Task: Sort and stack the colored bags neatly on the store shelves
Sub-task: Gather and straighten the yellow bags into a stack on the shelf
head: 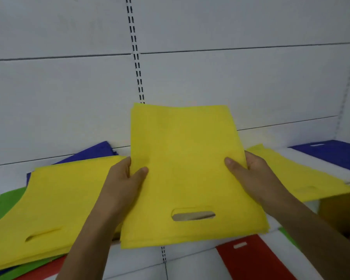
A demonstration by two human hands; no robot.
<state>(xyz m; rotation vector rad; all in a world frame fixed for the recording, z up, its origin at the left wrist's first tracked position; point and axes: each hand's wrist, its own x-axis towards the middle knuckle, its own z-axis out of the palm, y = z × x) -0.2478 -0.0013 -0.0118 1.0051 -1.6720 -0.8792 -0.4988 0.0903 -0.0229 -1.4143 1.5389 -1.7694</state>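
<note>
Head view: we grip a flat yellow fabric bag stack [186, 168] w/ left hand [121, 178] & right hand [251, 174], thumbs on top, fingers underneath.

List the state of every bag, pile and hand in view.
Held yellow bags: lifted, gripped at both sides.
Left hand: grips them.
Right hand: grips them.
Mixed pile: messy, yellow on top.
Yellow bag at right: flat, overhanging shelf.
Red bag: flat.

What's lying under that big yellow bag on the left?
Under the left yellow bag, a blue bag sticks out behind and a green bag at its left, with red below. How many lie beneath is hidden.
</note>
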